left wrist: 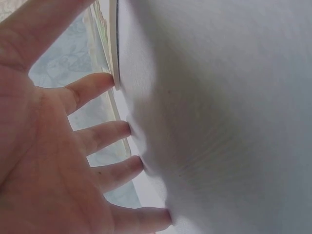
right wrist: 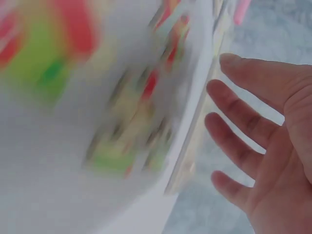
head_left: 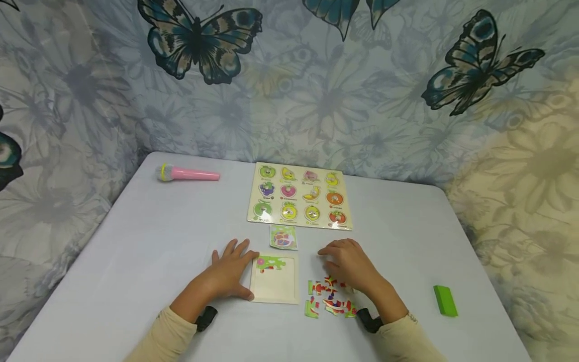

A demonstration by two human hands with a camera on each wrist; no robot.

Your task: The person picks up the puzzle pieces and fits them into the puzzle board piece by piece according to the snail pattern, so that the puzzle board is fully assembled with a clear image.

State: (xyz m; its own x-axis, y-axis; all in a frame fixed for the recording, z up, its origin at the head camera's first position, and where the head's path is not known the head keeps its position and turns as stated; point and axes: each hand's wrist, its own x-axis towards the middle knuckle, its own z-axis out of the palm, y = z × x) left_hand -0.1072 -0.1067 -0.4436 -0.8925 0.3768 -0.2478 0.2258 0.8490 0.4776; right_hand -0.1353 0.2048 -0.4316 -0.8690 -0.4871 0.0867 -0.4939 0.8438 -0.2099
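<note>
My left hand is spread beside a square puzzle tray, its thumb and index finger touching the left edge while the other fingertips rest on the table. In the tray's upper left corner lie joined green puzzle pieces with a pink spot. My right hand hovers over several loose puzzle pieces to the right of the tray. In the right wrist view, that hand's fingers are apart and hold nothing; the pieces there are blurred. A small picture card lies just behind the tray.
At the back of the white table lies a fruit board with rows of pictures. A pink toy microphone is at the back left, and a green block at the right. Butterfly-patterned wall covering stands behind.
</note>
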